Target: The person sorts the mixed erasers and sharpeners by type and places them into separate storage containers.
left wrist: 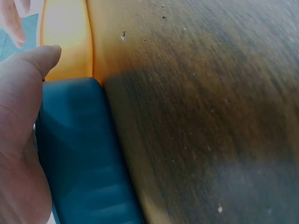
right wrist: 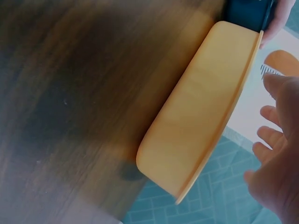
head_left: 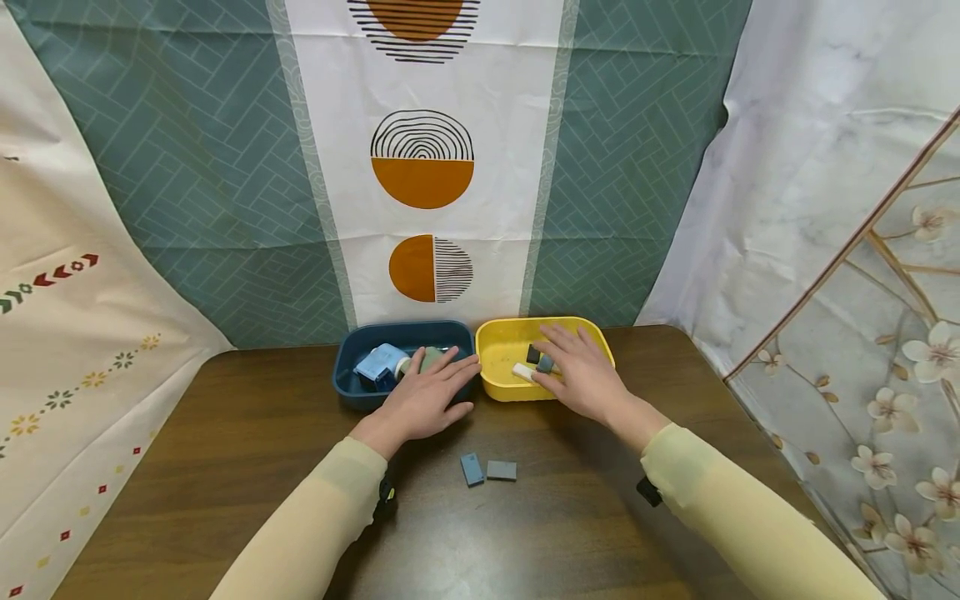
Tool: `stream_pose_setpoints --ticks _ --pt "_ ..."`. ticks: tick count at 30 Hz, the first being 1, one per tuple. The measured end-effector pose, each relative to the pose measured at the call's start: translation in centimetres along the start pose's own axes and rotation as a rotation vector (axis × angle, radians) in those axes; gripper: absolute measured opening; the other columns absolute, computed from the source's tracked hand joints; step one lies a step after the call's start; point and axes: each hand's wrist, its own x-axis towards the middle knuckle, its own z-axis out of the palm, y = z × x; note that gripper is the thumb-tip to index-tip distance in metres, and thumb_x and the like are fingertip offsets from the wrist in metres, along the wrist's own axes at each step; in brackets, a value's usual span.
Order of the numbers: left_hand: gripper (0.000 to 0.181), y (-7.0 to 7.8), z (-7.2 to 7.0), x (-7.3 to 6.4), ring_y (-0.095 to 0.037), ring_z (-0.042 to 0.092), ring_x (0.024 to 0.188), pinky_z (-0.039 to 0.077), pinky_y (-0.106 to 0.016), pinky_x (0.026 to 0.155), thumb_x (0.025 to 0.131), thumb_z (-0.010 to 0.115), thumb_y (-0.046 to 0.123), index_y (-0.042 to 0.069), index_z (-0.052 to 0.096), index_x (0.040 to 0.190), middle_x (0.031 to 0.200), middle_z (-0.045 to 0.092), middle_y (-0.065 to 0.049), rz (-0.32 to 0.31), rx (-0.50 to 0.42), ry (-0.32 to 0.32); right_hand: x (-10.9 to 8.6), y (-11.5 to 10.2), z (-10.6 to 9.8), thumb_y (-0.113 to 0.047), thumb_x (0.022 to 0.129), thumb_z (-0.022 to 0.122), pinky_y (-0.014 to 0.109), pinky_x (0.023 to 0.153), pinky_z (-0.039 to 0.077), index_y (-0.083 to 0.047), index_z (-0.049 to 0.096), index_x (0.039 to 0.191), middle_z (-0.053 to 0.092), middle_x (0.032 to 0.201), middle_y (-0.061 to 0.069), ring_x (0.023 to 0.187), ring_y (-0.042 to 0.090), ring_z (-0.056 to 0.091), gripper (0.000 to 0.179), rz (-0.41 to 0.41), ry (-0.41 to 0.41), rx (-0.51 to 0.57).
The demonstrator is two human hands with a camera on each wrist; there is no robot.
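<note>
Over the dark blue bin (head_left: 348, 358) my left hand (head_left: 427, 396) is held palm down, its fingers straight and spread towards the yellow bin. Light blue boxes (head_left: 380, 362) and a white-capped item (head_left: 402, 367) lie in the blue bin, partly covered by that hand. My right hand (head_left: 581, 375) hovers above the yellow bin (head_left: 495, 342) with fingers extended and apart. A white block (head_left: 522, 372) and small dark pieces (head_left: 533, 353) lie inside beneath its fingers. In the right wrist view, the right hand (right wrist: 280, 135) shows nothing in its grasp.
Two small flat pieces, one blue (head_left: 472, 470) and one grey (head_left: 502, 471), lie on the brown wooden table (head_left: 247, 467) in front of the bins. Both bins stand side by side against a patterned cloth (head_left: 225, 167) at the table's back edge. Another cloth (head_left: 825, 333) hangs at the right.
</note>
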Motion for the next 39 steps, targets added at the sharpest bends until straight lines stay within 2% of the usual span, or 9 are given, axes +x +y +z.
stream_pose_setpoints --ticks 11,21,29,31,36,37,39 --pt "0.07 0.1 0.1 0.1 -0.022 0.016 0.17 0.002 -0.069 0.132 0.113 0.061 0.05 0.024 0.039 0.174 0.18 0.029 0.01 -0.019 -0.01 -0.013 -2.1 -1.2 -0.1 -0.041 0.102 0.082 0.067 0.131 0.021 -0.008 0.058 0.161 0.046 0.171 0.016 0.159 0.042 0.04 0.072 -0.059 -0.012 0.001" --pt "0.07 0.2 0.2 0.1 -0.022 0.015 0.17 0.001 -0.068 0.132 0.113 0.059 0.052 0.024 0.039 0.174 0.181 0.028 0.01 -0.024 -0.003 -0.017 -4.0 -2.2 -0.2 -0.044 0.103 0.079 0.062 0.133 0.019 -0.009 0.057 0.162 0.042 0.175 0.012 0.162 0.035 0.036 0.072 -0.092 -0.022 0.012" --pt "0.07 0.1 0.2 0.1 -0.025 0.018 0.169 0.004 -0.071 0.132 0.112 0.064 0.048 0.022 0.041 0.173 0.18 0.031 0.007 -0.014 -0.024 -0.004 -5.4 -3.1 -0.1 -0.047 0.104 0.078 0.062 0.134 0.018 -0.012 0.055 0.164 0.041 0.175 0.012 0.163 0.035 0.035 0.073 -0.147 -0.02 0.011" --pt "0.07 -0.5 0.8 0.2 -0.024 0.017 0.169 0.004 -0.071 0.132 0.112 0.062 0.05 0.022 0.04 0.173 0.18 0.031 0.007 0.005 -0.034 0.012 -5.6 -3.3 -0.1 -0.048 0.104 0.077 0.061 0.134 0.017 -0.012 0.056 0.163 0.04 0.176 0.011 0.163 0.035 0.036 0.072 -0.157 -0.021 0.012" --pt "0.07 -0.4 0.6 0.2 -0.024 0.019 0.169 0.008 -0.072 0.131 0.112 0.062 0.051 0.023 0.041 0.173 0.18 0.032 0.007 0.01 -0.014 0.02 -6.1 -3.6 0.1 -0.047 0.103 0.079 0.063 0.133 0.019 -0.01 0.06 0.16 0.042 0.175 0.012 0.163 0.034 0.035 0.071 -0.172 -0.012 0.018" --pt "0.07 0.2 0.0 0.1 -0.025 0.02 0.169 0.009 -0.073 0.131 0.112 0.065 0.048 0.022 0.042 0.172 0.179 0.033 0.007 -0.006 -0.008 0.008 -6.2 -3.6 0.1 -0.047 0.103 0.079 0.063 0.133 0.019 -0.009 0.06 0.16 0.042 0.175 0.012 0.163 0.034 0.035 0.071 -0.175 -0.012 0.02" --pt "0.07 0.2 0.0 0.1 -0.025 0.02 0.169 0.008 -0.072 0.131 0.112 0.064 0.048 0.022 0.042 0.172 0.179 0.033 0.007 -0.006 -0.001 0.007 -6.3 -3.7 0.3 -0.048 0.103 0.079 0.063 0.133 0.019 -0.01 0.059 0.16 0.042 0.174 0.011 0.163 0.034 0.035 0.071 -0.179 -0.013 0.017"
